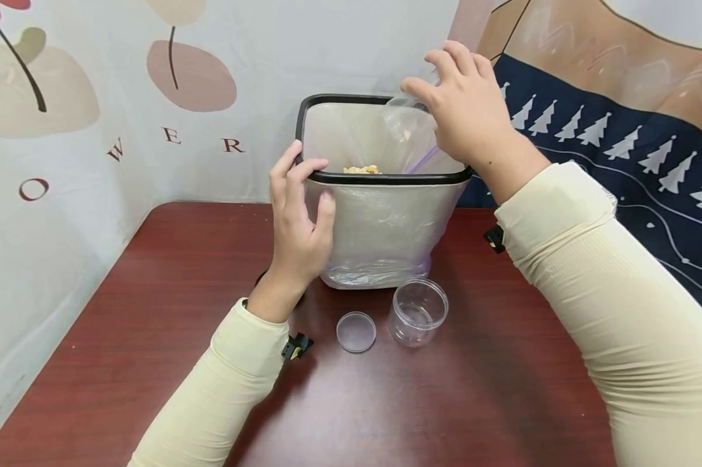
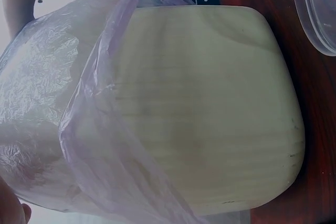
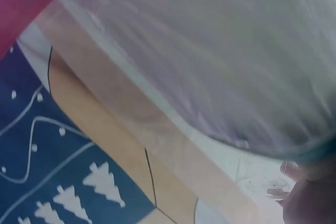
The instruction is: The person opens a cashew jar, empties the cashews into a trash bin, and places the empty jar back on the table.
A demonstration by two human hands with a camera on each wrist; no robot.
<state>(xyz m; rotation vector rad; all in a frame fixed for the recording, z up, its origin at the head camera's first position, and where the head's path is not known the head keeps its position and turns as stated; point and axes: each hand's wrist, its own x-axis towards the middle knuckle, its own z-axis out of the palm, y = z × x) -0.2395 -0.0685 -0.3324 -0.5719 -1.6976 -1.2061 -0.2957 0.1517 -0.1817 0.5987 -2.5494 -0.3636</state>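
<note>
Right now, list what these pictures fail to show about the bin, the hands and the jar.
- Head view: most of the bin floor is hidden by its near wall and liner; only a bit of yellowish scraps shows.
- Head view: the clear thing in the right hand is largely covered by the fingers.
- Left wrist view: the left hand is almost out of frame, so its grip is unseen there.
- Left wrist view: the jar and lid are cut by the edge.
- Right wrist view: blurred plastic fills the frame.
</note>
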